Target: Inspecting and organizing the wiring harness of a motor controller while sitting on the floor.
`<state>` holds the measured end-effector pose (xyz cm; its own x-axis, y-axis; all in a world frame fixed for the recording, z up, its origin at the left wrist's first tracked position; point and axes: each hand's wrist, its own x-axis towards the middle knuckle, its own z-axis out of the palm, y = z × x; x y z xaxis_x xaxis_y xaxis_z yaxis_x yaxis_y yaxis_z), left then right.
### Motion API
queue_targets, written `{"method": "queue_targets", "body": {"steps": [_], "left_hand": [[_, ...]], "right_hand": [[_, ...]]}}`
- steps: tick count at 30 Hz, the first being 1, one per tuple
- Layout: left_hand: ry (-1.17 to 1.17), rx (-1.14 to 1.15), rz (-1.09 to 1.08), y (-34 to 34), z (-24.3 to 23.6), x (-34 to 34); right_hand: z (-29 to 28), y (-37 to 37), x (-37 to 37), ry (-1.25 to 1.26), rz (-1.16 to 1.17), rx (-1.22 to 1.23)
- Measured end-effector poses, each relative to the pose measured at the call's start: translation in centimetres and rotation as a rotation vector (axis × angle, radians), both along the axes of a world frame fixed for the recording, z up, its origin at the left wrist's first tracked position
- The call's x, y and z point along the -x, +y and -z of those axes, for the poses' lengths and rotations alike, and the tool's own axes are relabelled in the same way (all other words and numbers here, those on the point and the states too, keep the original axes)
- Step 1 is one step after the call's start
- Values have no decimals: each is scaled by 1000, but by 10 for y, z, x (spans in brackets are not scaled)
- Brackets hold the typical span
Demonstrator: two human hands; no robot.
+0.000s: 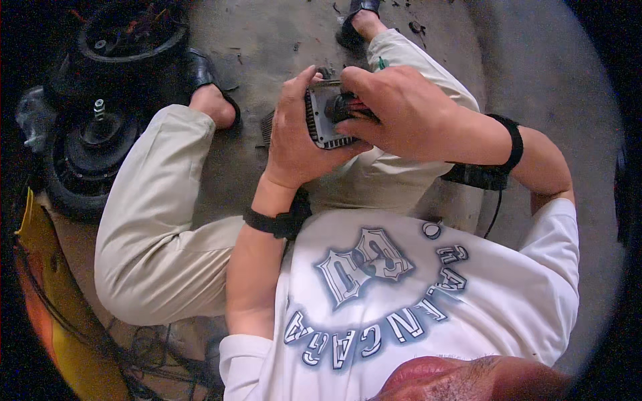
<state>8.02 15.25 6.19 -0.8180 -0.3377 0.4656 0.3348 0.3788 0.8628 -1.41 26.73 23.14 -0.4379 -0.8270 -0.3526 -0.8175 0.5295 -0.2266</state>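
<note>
A box-shaped metal part (322, 123) with a flat silver face and dark finned edges is held over my lap. My left hand (289, 137) wraps around its left and near sides, gripping it. A thick black bundle with thin red wires (349, 105) lies against the silver face. My right hand (408, 113) is closed around this wire bundle, thumb and fingers pinching it from the right. Its exact shape under the fingers is hidden. A small green piece (382, 63) shows just beyond my right hand.
Black wheels with tyres (87, 160) lie on the left, one with a bolt-like axle (99, 110) upright. A yellow panel (57, 294) leans at lower left beside tangled black cables (160, 354). A black box (476, 176) with a cord is under my right forearm. Small debris dots the floor (267, 33).
</note>
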Motion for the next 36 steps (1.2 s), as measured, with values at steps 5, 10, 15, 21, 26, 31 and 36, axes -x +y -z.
{"method": "queue_targets", "body": {"steps": [5,10,15,21,26,31,36], "left_hand": [[79,5,-52,-2,7,0],[75,5,-40,-7,8,0],[138,55,-71,-8,8,-2],[121,34,-44,-11,12,-6],[138,47,-52,-9,12,-4],[123,61,-90,-12,9,-2],[155,83,-104,-14,9,-5]], "right_hand": [[4,-5,4,-38,-91,76],[0,-10,5,-83,-91,68],[1,-9,1,-117,-100,60],[8,-6,-10,-78,-112,198],[8,-3,-4,-143,-6,241],[14,-5,1,-103,-109,238],[14,-7,-2,-45,-257,277]]}}
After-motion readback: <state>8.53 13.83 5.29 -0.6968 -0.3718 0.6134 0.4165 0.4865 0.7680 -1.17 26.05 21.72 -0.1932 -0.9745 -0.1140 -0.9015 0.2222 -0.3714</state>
